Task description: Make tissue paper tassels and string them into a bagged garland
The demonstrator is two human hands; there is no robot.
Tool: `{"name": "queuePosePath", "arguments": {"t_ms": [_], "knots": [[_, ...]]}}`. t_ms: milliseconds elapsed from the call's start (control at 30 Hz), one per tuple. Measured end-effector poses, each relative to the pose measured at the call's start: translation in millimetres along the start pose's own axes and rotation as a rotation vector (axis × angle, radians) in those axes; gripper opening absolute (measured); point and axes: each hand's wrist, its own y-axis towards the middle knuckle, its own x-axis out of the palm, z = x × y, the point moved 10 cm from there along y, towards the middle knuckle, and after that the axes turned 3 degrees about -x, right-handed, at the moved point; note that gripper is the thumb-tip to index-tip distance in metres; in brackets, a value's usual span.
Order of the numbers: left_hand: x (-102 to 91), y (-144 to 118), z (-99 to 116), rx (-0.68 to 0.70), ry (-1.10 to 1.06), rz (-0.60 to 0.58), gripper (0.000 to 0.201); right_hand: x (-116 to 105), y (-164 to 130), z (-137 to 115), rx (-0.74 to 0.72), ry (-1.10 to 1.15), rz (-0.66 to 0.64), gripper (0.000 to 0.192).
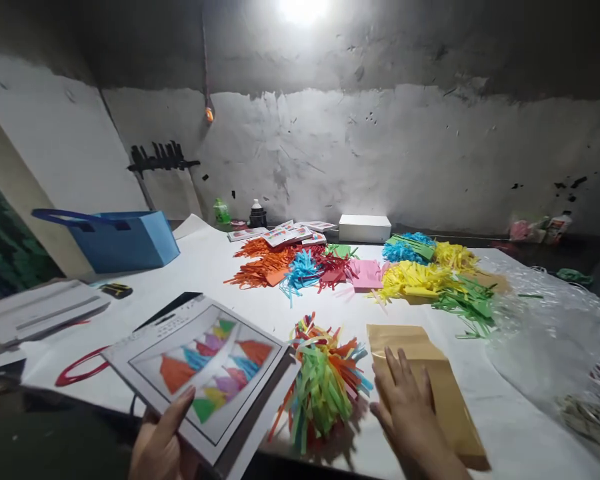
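Note:
My left hand grips the near edge of a printed sheet that pictures coloured paper tassels, holding it tilted above the table's front edge. My right hand lies flat, fingers spread, on a brown paper envelope resting on the white table cover. Between the two hands sits a bundle of mixed-colour paper tassels, close to my right hand's thumb side.
Farther back lie piles of fringed paper in orange, blue, red, pink, yellow and green. A white box and a blue bag stand behind. Clear plastic covers the right side. Red scissors lie at left.

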Motion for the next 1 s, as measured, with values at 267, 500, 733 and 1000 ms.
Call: {"name": "queuePosePath", "arguments": {"t_ms": [267, 500, 733, 1000], "knots": [[9.9, 37.4, -37.3, -0.187, -0.006, -0.061, 0.059, -15.6, 61.3, 38.3, 0.164, -0.135, -0.031, 0.051], [2.1, 48.9, -13.2, 0.331, 0.673, 0.086, 0.097, 16.0, 82.4, -165.3, -0.176, 0.259, -0.273, 0.068], [54.8, 7.6, -46.5, 0.837, 1.376, -0.502, 0.055, 41.2, 77.8, -138.1, -0.293, 0.364, -0.266, 0.059], [92.3, -19.9, -9.3, 0.833, 1.229, -0.457, 0.047, -27.6, 25.3, -136.1, -0.635, 0.592, 0.218, 0.053]]}}
